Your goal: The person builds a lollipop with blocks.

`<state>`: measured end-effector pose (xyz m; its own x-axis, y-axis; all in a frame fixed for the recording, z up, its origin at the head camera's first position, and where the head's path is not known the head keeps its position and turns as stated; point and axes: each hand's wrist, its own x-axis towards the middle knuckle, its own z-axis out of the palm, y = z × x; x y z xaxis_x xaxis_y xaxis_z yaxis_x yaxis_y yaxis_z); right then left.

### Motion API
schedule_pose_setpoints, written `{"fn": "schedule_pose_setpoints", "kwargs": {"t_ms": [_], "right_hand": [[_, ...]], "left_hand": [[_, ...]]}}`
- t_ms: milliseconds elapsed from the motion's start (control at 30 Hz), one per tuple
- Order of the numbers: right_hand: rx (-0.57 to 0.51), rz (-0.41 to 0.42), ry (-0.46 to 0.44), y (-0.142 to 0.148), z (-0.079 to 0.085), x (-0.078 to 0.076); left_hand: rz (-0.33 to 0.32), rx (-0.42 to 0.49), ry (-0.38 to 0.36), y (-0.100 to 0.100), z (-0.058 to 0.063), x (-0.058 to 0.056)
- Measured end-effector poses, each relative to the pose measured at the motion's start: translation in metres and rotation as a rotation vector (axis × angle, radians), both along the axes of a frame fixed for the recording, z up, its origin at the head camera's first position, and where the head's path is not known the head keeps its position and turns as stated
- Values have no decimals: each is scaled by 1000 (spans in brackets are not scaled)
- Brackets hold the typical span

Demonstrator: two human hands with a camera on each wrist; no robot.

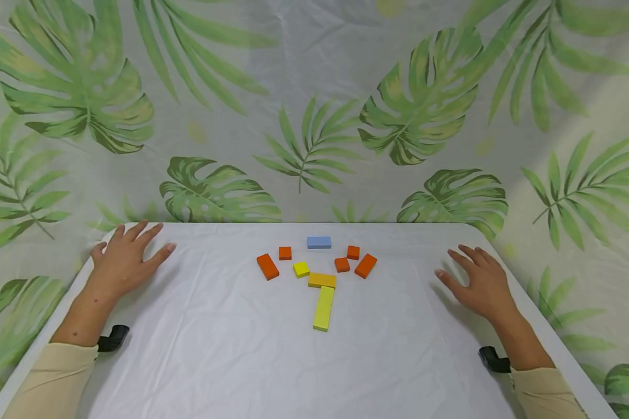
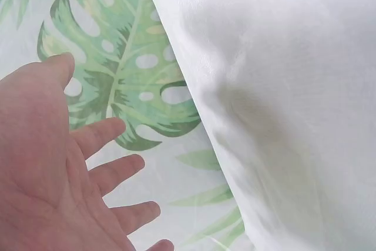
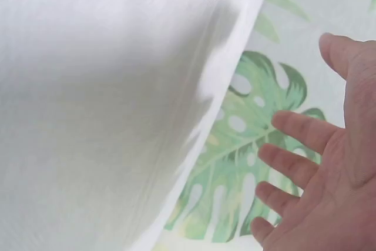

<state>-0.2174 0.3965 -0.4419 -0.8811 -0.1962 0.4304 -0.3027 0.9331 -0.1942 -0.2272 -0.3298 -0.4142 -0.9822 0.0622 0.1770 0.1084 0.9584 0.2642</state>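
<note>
My left hand (image 1: 126, 262) hovers over the table's left side, fingers spread and holding nothing. Over the right side is my right hand (image 1: 479, 282), its fingers also spread around nothing. Between them, far from both, lie small blocks. A blue block (image 1: 319, 242) is farthest back. Orange-red blocks (image 1: 268, 266) sit to the left and more orange-red blocks (image 1: 366, 266) to the right. A small yellow block (image 1: 301, 269) lies near the middle. One end of a long yellow-green block (image 1: 323, 309) meets an amber block (image 1: 322, 280). Both wrist views show bare palms.
A white cloth covers the table (image 1: 215, 361), its far edge meeting a leaf-printed curtain (image 1: 314, 75). Black wrist mounts (image 1: 114, 338) stick out inward from both forearms, low over the table.
</note>
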Motion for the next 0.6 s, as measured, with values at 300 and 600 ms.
{"fn": "schedule_pose_setpoints", "kwargs": {"t_ms": [300, 600], "right_hand": [[-30, 46, 4, -15, 10, 1], [-42, 106, 40, -25, 14, -1]], "left_hand": [[-45, -11, 5, 13, 0, -1], [-80, -5, 32, 27, 4, 2]]}}
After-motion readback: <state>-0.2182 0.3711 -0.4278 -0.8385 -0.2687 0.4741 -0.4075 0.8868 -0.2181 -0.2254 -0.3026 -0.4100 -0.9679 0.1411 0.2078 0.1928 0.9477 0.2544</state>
